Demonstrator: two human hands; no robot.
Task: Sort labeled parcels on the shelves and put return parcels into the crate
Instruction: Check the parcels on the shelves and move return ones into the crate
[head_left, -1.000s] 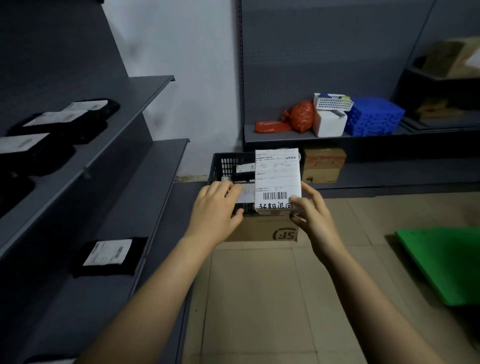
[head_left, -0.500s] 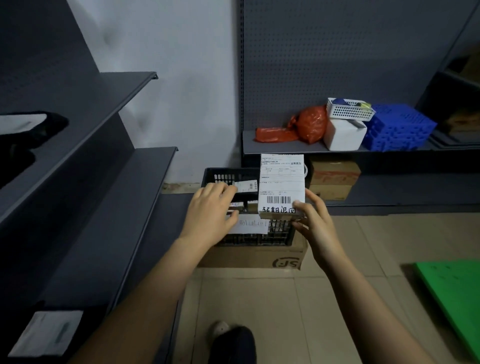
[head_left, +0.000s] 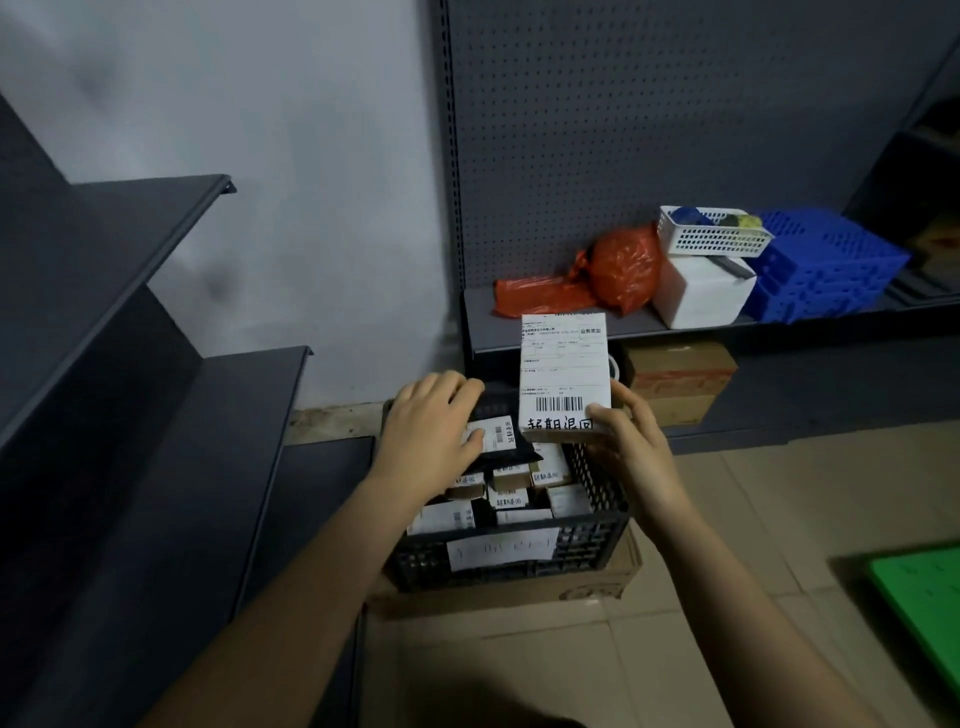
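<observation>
**Closer in, both parcels over the crate**

Since half a second ago the view has closed in and tipped down, so the crate (head_left: 592, 551) now sits right below both hands and its contents show.

Head view: the right hand (head_left: 631, 447) pinches the lower right corner of an upright box (head_left: 565, 374), thumb on the label's handwritten line and fingers behind. The box hangs above the crate's far right corner, not yet inside. The left hand (head_left: 431, 436) curls over a black bag (head_left: 506, 448) with a white label, thumb on the label. The bag lies on top of the parcels at the crate's far left. The crate stands on a cardboard box (head_left: 519, 597) on the floor and is packed nearly to the rim with labelled boxes.

Risks, as I judge them: a corner pinch gives little control, so the tall box could swing or slip on the way down. With so little room left, it may land on edge, lean on the rim and topple out. The bag, probably slick, could slide off the pile once released.
</observation>
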